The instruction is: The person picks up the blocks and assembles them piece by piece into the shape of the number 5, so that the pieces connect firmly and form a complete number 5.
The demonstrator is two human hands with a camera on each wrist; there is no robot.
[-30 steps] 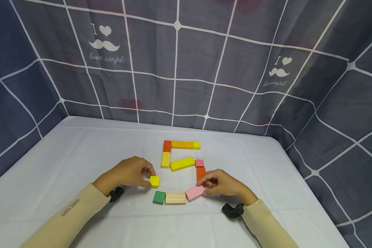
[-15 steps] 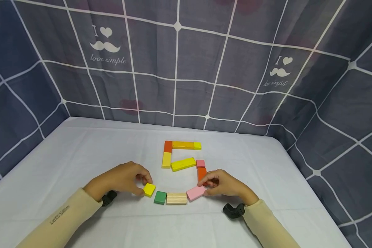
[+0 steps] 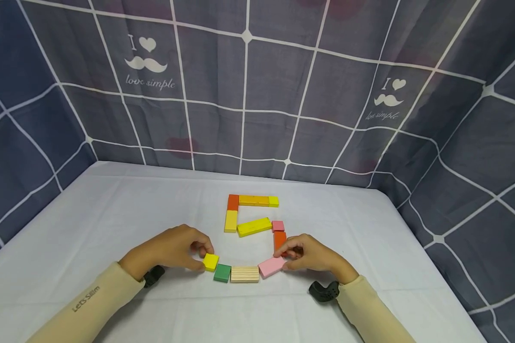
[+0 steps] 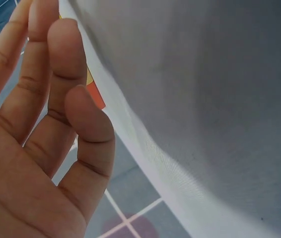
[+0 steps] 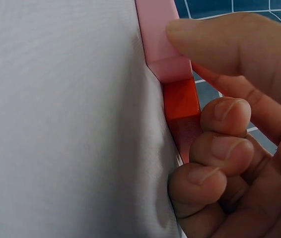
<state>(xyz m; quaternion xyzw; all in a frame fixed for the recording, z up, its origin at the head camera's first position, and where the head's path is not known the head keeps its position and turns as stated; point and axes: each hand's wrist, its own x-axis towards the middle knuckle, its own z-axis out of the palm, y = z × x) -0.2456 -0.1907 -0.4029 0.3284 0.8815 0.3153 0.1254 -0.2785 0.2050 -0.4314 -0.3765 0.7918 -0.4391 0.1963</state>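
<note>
My left hand (image 3: pixel 176 247) pinches a small yellow square block (image 3: pixel 211 262) between thumb and fingers, right at the upper left corner of a green square block (image 3: pixel 222 273). With thumb and index finger my right hand (image 3: pixel 312 255) holds the right end of a pink rectangular block (image 3: pixel 270 267), which lies slanted. Between the green and pink blocks sits a ribbed natural wood block (image 3: pixel 244 274). In the right wrist view the thumb (image 5: pixel 220 42) lies on the pink block, close to an orange-red block (image 5: pixel 181 99). The yellow square block is hidden in the left wrist view.
Farther back on the white-covered table (image 3: pixel 146 195) lie a red block (image 3: pixel 233 202), an orange-yellow bar (image 3: pixel 253 201), a yellow block (image 3: pixel 231 221), a slanted yellow bar (image 3: pixel 254 227) and a small pink block (image 3: pixel 277 226). A dark checked curtain (image 3: pixel 214 85) surrounds the table.
My left hand has brought the yellow square block toward the front and left, then slightly right against the green block's corner. The right hand stays on the pink block.
</note>
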